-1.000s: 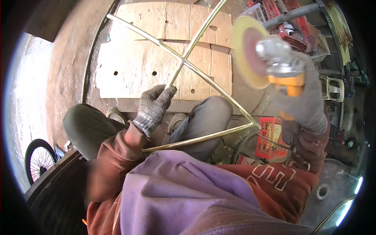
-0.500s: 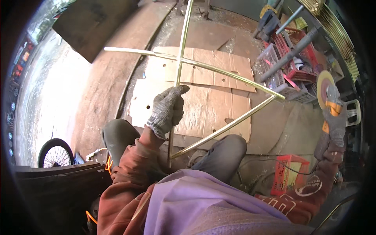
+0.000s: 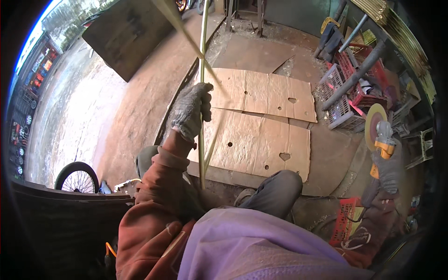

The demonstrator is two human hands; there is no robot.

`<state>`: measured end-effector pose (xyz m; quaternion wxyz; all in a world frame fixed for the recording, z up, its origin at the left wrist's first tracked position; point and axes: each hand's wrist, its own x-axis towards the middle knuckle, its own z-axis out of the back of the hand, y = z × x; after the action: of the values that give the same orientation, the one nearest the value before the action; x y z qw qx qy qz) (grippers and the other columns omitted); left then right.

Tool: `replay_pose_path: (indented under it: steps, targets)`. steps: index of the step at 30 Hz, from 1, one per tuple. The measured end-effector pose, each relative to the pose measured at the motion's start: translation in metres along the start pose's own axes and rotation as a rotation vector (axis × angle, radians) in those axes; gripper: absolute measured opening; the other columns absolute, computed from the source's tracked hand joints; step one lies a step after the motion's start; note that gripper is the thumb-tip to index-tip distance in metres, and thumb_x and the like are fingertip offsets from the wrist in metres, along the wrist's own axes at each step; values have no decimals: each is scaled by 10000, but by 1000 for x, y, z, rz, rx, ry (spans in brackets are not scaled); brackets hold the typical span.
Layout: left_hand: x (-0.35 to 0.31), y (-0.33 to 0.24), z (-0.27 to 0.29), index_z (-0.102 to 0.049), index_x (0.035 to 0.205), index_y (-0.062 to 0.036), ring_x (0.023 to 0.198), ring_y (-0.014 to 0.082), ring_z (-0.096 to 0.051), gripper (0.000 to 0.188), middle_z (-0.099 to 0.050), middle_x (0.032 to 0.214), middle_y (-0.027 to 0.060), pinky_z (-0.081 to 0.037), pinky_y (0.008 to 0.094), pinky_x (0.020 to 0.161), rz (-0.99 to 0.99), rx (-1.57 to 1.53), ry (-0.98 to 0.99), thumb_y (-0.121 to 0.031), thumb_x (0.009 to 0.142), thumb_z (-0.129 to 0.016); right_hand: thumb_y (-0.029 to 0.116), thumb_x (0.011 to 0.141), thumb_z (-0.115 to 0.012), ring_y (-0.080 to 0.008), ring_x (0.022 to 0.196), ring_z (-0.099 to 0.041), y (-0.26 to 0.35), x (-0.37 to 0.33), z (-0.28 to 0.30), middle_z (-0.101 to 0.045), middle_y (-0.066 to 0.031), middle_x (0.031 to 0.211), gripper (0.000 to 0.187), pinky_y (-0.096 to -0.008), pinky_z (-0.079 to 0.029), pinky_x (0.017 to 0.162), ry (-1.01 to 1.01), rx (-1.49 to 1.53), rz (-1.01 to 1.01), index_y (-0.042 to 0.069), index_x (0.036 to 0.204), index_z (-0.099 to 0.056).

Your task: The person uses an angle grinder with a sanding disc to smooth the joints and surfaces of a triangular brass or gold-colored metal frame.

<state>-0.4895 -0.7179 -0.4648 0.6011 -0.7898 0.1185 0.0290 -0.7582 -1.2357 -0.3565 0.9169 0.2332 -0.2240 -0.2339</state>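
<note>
My left hand (image 3: 190, 111), in a grey knitted glove, is closed round the long upright tube of a frame of thin brass-coloured metal tubes (image 3: 203, 42). The frame's cross tubes are smeared by motion and seen nearly edge-on. Its lower end comes down near my legs. Off to the right, my gloved right hand (image 3: 389, 170) grips a yellow angle grinder (image 3: 385, 148) by its body. A pale round disc (image 3: 374, 125) is fitted on it, well apart from the frame. Whether the disc spins I cannot tell.
Flattened cardboard sheets (image 3: 254, 135) lie on the floor ahead of my knees. Stacked crates (image 3: 343, 112) and a thick grey pipe (image 3: 357, 77) stand at the right. A red basket (image 3: 343, 221) sits near my right forearm; a spoked wheel (image 3: 77, 179) is at the left.
My left hand has turned the tube frame, so its cross tubes swing from spread out sideways to nearly edge-on. The grinder in my right hand appears slightly lower and further left.
</note>
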Motion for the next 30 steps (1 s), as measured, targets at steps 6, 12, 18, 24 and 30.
replay_pose_path:
  steps: [6,12,18,24,30]
  targets:
    - [-5,9,-33,-616,1125,-71,474,64,-330,401,-368,655,-76,-293,247,358,214,-905,551,-444,1097,-470,85,763,-828,-177,975,-637,8,-29,-4,-630,-87,1143,679,-356,-548,855,-4,5,40,41,1363,-513]
    - [-39,77,-32,-607,1010,-82,386,120,-355,362,-417,602,-38,-302,308,329,246,-392,244,-433,1056,-533,39,734,-803,-198,1075,-623,36,-94,-16,-605,-92,1222,817,-360,-536,919,104,293,-31,50,1460,-430]
    - [-79,145,-72,-628,970,-97,732,330,-623,155,-607,787,86,-515,427,649,-130,539,267,-35,828,-625,41,672,-874,-212,1120,-637,106,-116,-23,-586,-115,1291,938,-372,-544,945,345,333,15,36,1477,-392]
    - [-113,204,-105,-672,908,-54,611,214,-560,269,-596,688,57,-458,356,566,-272,362,273,-293,969,-564,67,663,-923,-243,1166,-636,144,-120,-16,-585,-152,1288,943,-382,-532,984,481,155,232,13,1445,-400]
    - [-137,189,-125,-668,923,-17,682,195,-590,448,-588,699,83,-468,382,647,246,122,259,-408,1075,-508,133,684,-919,-296,1112,-693,161,-116,-6,-631,-177,1256,889,-410,-563,925,600,-54,309,58,1422,-428]
